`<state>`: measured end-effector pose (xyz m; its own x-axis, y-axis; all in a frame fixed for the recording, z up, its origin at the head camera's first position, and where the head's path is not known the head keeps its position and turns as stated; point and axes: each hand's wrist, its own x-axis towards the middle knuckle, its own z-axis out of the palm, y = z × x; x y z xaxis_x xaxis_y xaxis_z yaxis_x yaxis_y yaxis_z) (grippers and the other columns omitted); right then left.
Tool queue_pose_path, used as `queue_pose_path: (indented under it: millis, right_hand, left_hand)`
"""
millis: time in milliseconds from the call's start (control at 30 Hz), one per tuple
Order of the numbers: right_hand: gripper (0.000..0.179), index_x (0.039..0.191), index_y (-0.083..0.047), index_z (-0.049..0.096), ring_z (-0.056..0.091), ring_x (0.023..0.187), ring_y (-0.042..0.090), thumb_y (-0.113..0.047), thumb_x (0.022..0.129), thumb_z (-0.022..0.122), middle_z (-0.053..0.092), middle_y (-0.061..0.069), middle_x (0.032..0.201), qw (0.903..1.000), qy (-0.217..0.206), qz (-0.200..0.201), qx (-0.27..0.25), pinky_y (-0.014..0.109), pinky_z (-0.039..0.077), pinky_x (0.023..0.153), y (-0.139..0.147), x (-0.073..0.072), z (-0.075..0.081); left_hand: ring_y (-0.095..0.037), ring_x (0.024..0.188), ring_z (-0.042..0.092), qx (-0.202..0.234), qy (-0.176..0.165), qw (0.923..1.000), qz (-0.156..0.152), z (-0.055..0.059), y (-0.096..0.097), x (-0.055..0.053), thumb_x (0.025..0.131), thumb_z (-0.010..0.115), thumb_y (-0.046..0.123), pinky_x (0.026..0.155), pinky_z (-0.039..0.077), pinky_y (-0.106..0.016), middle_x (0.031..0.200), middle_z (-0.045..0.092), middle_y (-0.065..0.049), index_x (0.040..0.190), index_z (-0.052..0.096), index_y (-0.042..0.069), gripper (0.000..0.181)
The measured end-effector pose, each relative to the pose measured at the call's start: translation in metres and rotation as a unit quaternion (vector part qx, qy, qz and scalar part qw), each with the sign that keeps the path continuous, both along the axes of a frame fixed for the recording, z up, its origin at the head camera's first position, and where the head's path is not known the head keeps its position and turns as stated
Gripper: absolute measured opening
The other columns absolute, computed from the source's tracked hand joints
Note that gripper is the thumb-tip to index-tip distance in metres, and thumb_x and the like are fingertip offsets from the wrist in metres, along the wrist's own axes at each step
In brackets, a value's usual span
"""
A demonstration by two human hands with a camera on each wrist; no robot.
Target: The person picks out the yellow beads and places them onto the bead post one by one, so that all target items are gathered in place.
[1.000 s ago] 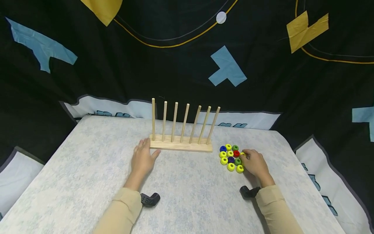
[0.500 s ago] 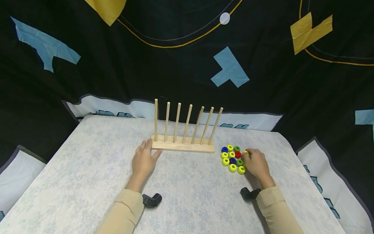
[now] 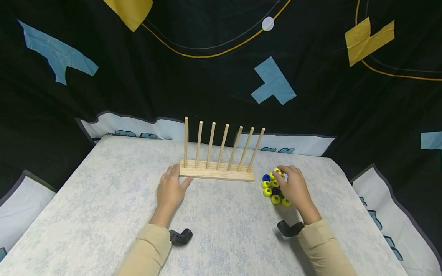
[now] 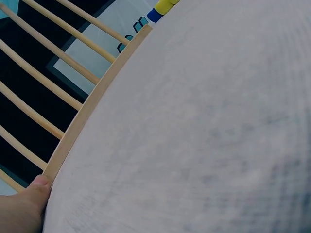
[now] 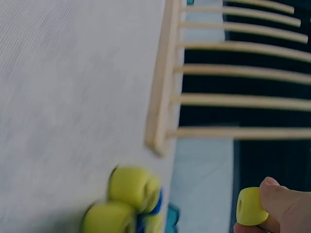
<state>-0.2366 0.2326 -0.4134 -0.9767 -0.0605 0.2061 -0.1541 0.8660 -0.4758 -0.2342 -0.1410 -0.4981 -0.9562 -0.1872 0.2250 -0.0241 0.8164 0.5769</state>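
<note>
A pale wooden rack (image 3: 217,175) with several upright pegs stands on the table. My left hand (image 3: 170,193) rests against the rack's left end, fingers extended along that end and thumb at the front edge; the left wrist view shows the thumb (image 4: 35,196) touching the base. Between thumb and fingers, my right hand (image 3: 296,188) pinches a yellow bead (image 5: 250,207), raised above the table in the right wrist view. Under and beside that hand lies a cluster of loose beads: yellow ones (image 3: 267,192), a blue bead (image 3: 266,178) and a dark one (image 3: 276,191). The hand covers part of the cluster.
The pale mottled table (image 3: 221,230) reaches back to a black curtain (image 3: 214,84) with blue and yellow shapes. A black wrist device (image 3: 181,237) is on the left wrist, and another black device (image 3: 290,229) on the right.
My right hand has lifted a yellow bead from the cluster's right side and moved left with it over the other beads. My left hand stays at the rack's end.
</note>
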Motion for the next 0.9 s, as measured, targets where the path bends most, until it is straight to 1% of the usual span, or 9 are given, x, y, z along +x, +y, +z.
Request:
queue_pose_path:
  millis: [133,200,367,467,600,767,900]
  right_hand:
    - [0.041,0.129,-0.001,0.062,0.056,0.115,0.034,-0.030,0.100,0.061,0.063,0.017,0.120,0.9989,0.027,0.039,-0.007,0.052,0.052,0.092,-0.018,0.004,0.011]
    - [0.041,0.129,-0.002,0.063,0.058,0.112,0.032,-0.030,0.099,0.062,0.064,0.015,0.119,0.9978,0.037,0.055,-0.009,0.050,0.053,0.091,-0.027,0.007,0.017]
    - [0.040,0.128,-0.003,0.064,0.059,0.113,0.029,-0.031,0.098,0.064,0.064,0.012,0.121,0.9945,0.051,0.091,-0.012,0.049,0.054,0.092,-0.051,0.013,0.032]
    - [0.039,0.128,-0.005,0.065,0.061,0.114,0.027,-0.031,0.098,0.064,0.065,0.010,0.121,0.9911,0.063,0.117,-0.012,0.046,0.056,0.089,-0.066,0.014,0.042]
    - [0.038,0.127,-0.008,0.066,0.063,0.109,0.024,-0.032,0.098,0.063,0.067,0.007,0.118,0.9848,0.082,0.152,-0.012,0.041,0.056,0.085,-0.086,0.011,0.054]
    - [0.035,0.126,-0.009,0.067,0.062,0.101,0.021,-0.031,0.098,0.063,0.068,0.005,0.113,0.9745,0.101,0.199,-0.019,0.036,0.054,0.081,-0.111,0.004,0.070]
    - [0.036,0.126,-0.008,0.066,0.064,0.102,0.021,-0.030,0.098,0.063,0.069,0.005,0.114,0.9653,0.119,0.231,-0.021,0.037,0.057,0.085,-0.132,-0.004,0.085]
  left_hand:
    - [-0.042,0.144,0.036,-0.001,-0.004,1.0000,0.001,0.000,0.001,0.000,0.094,0.065,0.045,0.114,0.035,-0.060,0.153,0.043,-0.023,0.150,0.038,0.000,0.077]
    - [-0.043,0.144,0.036,0.000,-0.004,1.0000,0.001,0.000,0.001,0.000,0.094,0.065,0.044,0.114,0.035,-0.060,0.153,0.043,-0.023,0.150,0.038,0.000,0.077]
    - [-0.043,0.144,0.037,-0.001,-0.001,1.0000,0.000,0.000,0.001,0.000,0.094,0.066,0.043,0.113,0.035,-0.061,0.152,0.044,-0.023,0.150,0.039,0.000,0.075]
    - [-0.045,0.142,0.039,-0.002,0.002,1.0000,0.001,-0.001,0.001,0.000,0.094,0.066,0.043,0.111,0.038,-0.062,0.151,0.045,-0.024,0.149,0.040,0.001,0.075]
    - [-0.046,0.141,0.040,-0.003,0.003,1.0000,0.001,-0.001,0.001,0.001,0.094,0.066,0.043,0.110,0.039,-0.062,0.151,0.045,-0.024,0.150,0.040,0.001,0.075]
    - [-0.045,0.141,0.040,-0.002,0.003,1.0000,0.001,-0.001,0.001,0.001,0.094,0.066,0.043,0.111,0.038,-0.062,0.151,0.045,-0.025,0.150,0.040,0.001,0.075]
    - [-0.045,0.141,0.040,-0.002,0.003,1.0000,0.002,0.000,0.002,0.002,0.094,0.067,0.043,0.111,0.038,-0.062,0.151,0.044,-0.025,0.149,0.040,0.001,0.074]
